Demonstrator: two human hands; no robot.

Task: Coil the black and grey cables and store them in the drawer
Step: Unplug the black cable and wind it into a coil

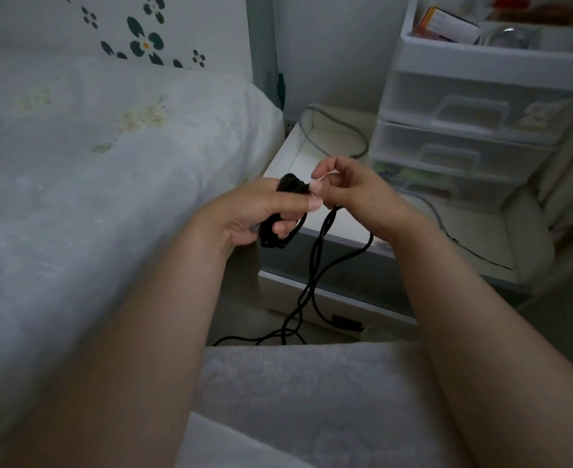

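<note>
While the left hand (254, 214) grips the thin black cable's (315, 265) coiled bundle, the right hand (349, 187) pinches its loose strand above the open white drawer (298, 153).

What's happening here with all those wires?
A person is winding up a black cable. The left hand grips the wound bundle, while the right hand pinches the loose strand; the rest trails to the floor. A grey cable lies in the open drawer behind.
</note>
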